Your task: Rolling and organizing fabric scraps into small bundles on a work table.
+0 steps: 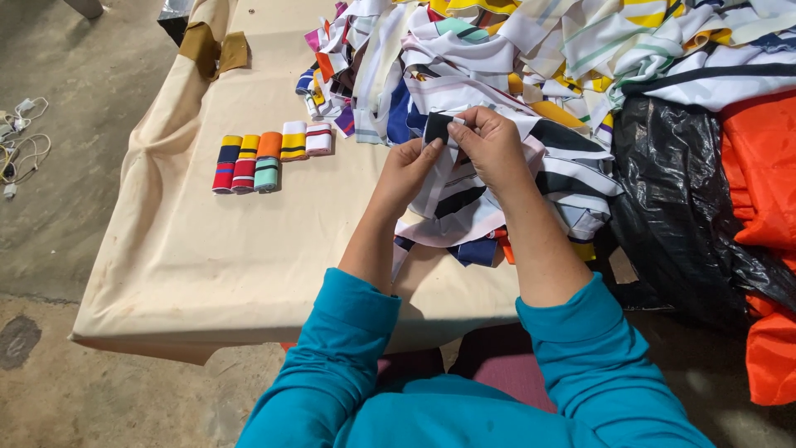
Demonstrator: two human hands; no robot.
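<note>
Left hand (409,170): raised just above the table's centre, fingers drawn together and pinched on the black-and-white striped knit fabric band (441,178), gripping it from the 8 o'clock side.

Right hand (491,143): touching the left hand at its 2 o'clock, fingertips closed on the black top end of the same band; the rest of the band hangs down between both wrists.

Heap of loose striped knit fabric strips in white, yellow, navy and green (531,58): spread from 12 to 2 o'clock of the hands, reaching under them.

Row of five small folded knit bands in red, yellow, orange, mint and pink (269,153): lying side by side at 9 o'clock, well apart from the hands.

Cream cloth-covered table (207,265): bears all of the above.

Crumpled black plastic sheet (672,207): at 3 o'clock, beside the heap.

Orange fabric (763,191): further out at 3 o'clock, against the plastic.

Teal long sleeves (348,357): at 6 o'clock.

White cables (21,141): on the concrete floor, far 9 o'clock.
</note>
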